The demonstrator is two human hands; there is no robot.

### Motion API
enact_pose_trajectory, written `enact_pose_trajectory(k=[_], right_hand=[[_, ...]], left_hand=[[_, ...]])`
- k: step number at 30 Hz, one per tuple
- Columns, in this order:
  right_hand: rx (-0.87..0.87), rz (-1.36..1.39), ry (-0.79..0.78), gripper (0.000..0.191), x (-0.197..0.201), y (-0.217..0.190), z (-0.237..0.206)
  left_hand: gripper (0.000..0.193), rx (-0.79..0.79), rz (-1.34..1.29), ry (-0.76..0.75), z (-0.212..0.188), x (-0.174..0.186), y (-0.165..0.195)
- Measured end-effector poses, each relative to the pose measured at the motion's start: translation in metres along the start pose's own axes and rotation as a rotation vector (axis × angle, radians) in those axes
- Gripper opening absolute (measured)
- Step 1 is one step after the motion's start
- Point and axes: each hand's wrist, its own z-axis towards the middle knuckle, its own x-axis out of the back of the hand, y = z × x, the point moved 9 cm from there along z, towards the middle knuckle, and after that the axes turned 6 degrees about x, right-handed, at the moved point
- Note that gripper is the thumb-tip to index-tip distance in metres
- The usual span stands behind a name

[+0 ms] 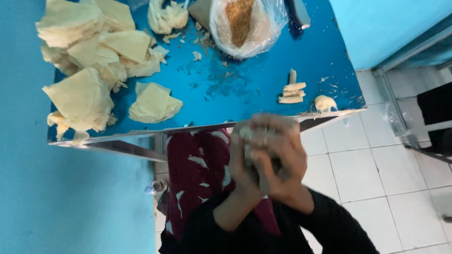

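Left hand and right hand — fingers pressed together around a blurred pale lump — below the blue tabletop edge, near rolled pastry pieces.

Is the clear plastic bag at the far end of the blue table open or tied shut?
Open: the plastic bag has its mouth spread wide, baring the brown crumbs heaped inside.

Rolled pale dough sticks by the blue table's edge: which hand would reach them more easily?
Probably the right hand. Both hands are clasped together below the edge of the blue metal table, but the rolled pale dough sticks lie on its side, the left hand sitting farther away.
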Motion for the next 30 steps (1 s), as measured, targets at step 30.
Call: enact_pose_trajectory(k=[30], right_hand=[[-0.841, 0.303, 0.09, 0.016, -0.016, 0.267, -0.238]], left_hand=[[0.05, 0.45, 0.103, 1.053, -0.02, 0.229, -0.082]])
